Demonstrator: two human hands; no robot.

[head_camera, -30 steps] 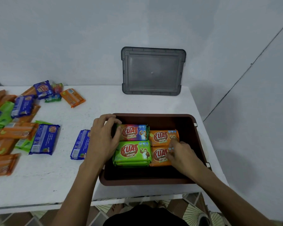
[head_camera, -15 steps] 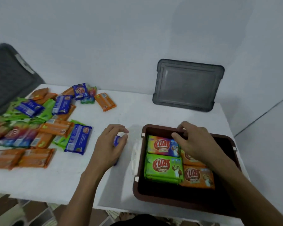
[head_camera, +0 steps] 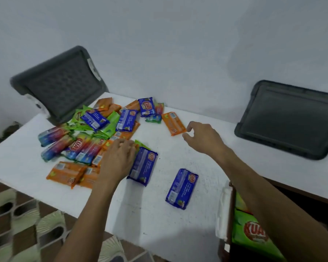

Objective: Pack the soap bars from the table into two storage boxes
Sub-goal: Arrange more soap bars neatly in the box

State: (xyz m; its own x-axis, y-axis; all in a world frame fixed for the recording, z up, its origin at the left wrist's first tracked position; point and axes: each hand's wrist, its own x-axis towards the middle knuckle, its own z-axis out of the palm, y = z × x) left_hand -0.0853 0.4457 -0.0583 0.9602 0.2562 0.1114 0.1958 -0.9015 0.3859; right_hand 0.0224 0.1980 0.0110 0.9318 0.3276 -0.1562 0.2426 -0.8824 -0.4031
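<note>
Bars: most are lying in a loose pile (head_camera: 87,137) on the left of the table (head_camera: 159,224). An orange bar (head_camera: 173,123) and a blue bar (head_camera: 182,188) are lying apart from it.
Packed: a green bar (head_camera: 252,229) is showing inside the box (head_camera: 228,214) at the lower right. The rest of the box is being hidden by the right arm.
Right hand (head_camera: 203,138): is hovering just beside the orange bar's near corner with thumb and forefinger parted, holding nothing.
Left hand (head_camera: 119,157): is lying palm-down on the pile's near edge with fingers fairly straight, gripping nothing.
Handling: each bar is probably light and firm inside a glossy film, so likely slippery. Pinching across the long sides is looking safer than pulling at a crimped wrapper end.
Stacking: the flat, even shape is suggesting that two or three can be lifted together.
Blue count: five are showing.
Orange count: one alone, plus at least five in the pile — overlaps are making this unsure.
Green and rainbow count: several of each, too overlapped to number.
Boxes: only one is showing.
Lids (head_camera: 290,120): two are leaning against the wall.
</note>
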